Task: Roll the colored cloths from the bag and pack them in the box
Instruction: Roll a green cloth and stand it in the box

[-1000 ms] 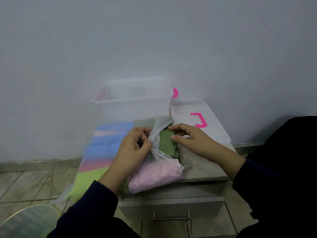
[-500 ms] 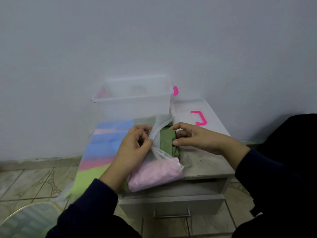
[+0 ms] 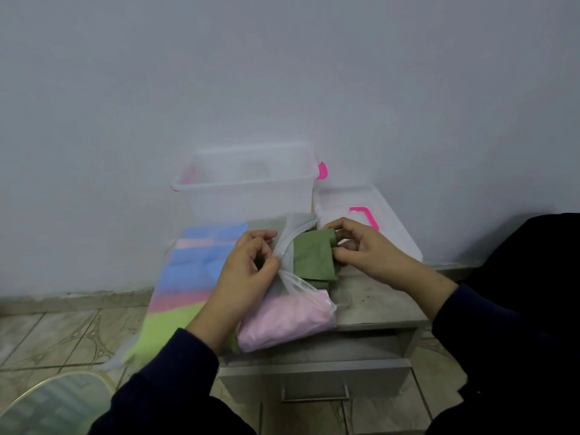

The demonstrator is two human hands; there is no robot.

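Note:
A clear plastic bag [image 3: 194, 271] lies across the small grey cabinet [image 3: 376, 306], packed with blue, pink, red and lime cloths. My left hand [image 3: 248, 277] pinches the bag's open edge and holds it apart. A folded dark green cloth [image 3: 314, 259] sticks halfway out of the opening. My right hand [image 3: 361, 249] grips its right end between thumb and fingers. A pale pink cloth [image 3: 288, 321] bulges inside the bag's near corner. The clear box [image 3: 248, 183] with pink clips stands behind, against the wall, and looks empty.
The box's clear lid [image 3: 364, 221] with a pink handle lies to the right of the box. A drawer with a metal handle [image 3: 315, 394] faces me below the top. A round pale object [image 3: 53, 403] sits on the tiled floor at lower left.
My right hand has moved right with the green cloth, drawing it further out of the bag. The left hand keeps its pinch on the bag's edge.

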